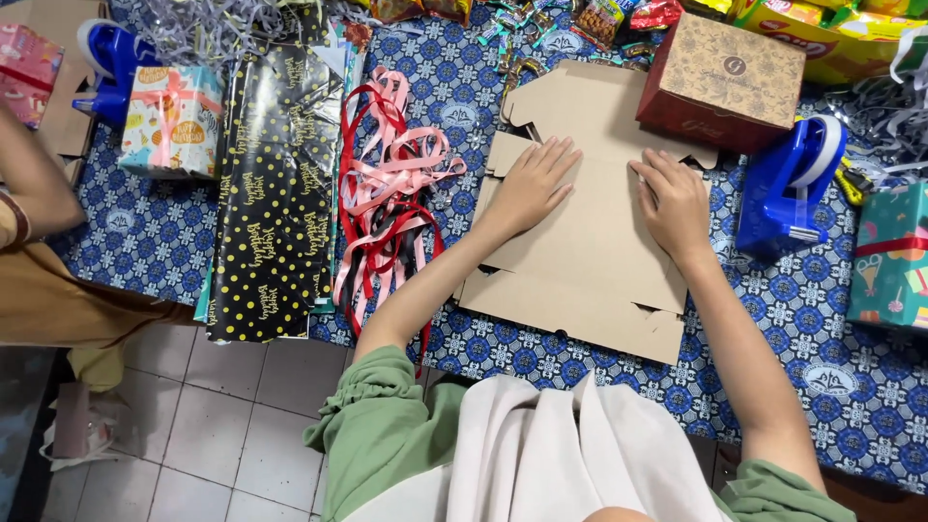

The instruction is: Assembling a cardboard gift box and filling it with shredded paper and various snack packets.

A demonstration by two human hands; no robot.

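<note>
A flat, unfolded brown cardboard box blank (580, 251) lies on the blue patterned tablecloth (812, 319). My left hand (534, 184) rests palm down on its left part, fingers spread. My right hand (674, 198) presses flat on its right part, near the far edge. Neither hand holds anything. A made-up brown box with a patterned lid (723, 77) stands just beyond my right hand, on the blank's far corner.
Red, pink and black ribbons (387, 193) lie left of the blank, beside black dotted wrapping paper (275, 193). A blue tape dispenser (788, 184) stands to the right, another (111, 63) far left. Wrapped gifts (174, 116) (894, 256), snack packets (619, 19) and another person's arm (34, 179) surround them.
</note>
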